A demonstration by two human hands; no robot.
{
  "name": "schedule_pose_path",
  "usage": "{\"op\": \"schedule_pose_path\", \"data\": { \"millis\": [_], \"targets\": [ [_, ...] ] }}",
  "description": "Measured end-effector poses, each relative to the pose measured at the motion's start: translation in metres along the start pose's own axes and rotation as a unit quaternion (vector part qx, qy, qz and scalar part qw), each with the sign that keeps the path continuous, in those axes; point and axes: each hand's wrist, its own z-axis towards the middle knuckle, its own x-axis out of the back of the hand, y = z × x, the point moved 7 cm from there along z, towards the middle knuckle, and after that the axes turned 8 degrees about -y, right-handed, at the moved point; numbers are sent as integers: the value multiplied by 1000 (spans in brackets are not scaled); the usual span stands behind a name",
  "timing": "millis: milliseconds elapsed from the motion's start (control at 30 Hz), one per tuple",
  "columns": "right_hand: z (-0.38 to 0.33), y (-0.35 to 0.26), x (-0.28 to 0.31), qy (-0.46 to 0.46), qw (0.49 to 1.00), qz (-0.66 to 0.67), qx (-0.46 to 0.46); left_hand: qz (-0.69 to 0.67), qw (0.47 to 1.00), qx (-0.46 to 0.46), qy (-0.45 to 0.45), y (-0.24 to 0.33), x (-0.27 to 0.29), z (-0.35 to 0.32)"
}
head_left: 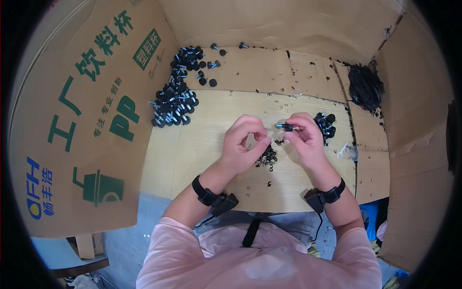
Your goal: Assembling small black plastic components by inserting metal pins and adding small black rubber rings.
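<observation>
Over the middle of the table my right hand (306, 139) pinches a black-headed bolt (286, 127), its bluish metal stud pointing left. Facing it, my left hand (243, 145) has thumb and forefinger pressed together; whatever lies between them is too small to make out. A short gap separates the left fingertips from the bolt. Partly hidden under the left hand is a small pile of black rings (267, 157). Just right of my right hand sits a cluster of black-headed bolts (325, 126), partly covered by that hand.
A large heap of black-headed bolts (174, 104) lies at the left, with a few loose ones behind. At the far right is a bundle of black strands (365, 87). Cardboard walls (288, 24) enclose the wooden table (207, 144). Small rings and black scraps are scattered about.
</observation>
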Motion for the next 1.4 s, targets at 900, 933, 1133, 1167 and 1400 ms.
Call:
{"op": "schedule_pose_path", "data": {
  "millis": [900,933,1133,1167,1400],
  "targets": [
    [-1,8,-14,-14,984,-176,-18,144,980,136,-21,-14,-4,2],
    [-2,17,-10,6,988,-149,-46,170,981,90,-15,-9,-3,3],
    [-7,31,-7,22,992,69,-100,105,987,122,5,-13,-6,3],
    [-7,31,-5,27,994,50,-91,75,988,135,4,-20,-7,2],
    [-6,32,-2,13,991,108,-78,-67,979,192,22,-50,-7,-7]
  ]
}}
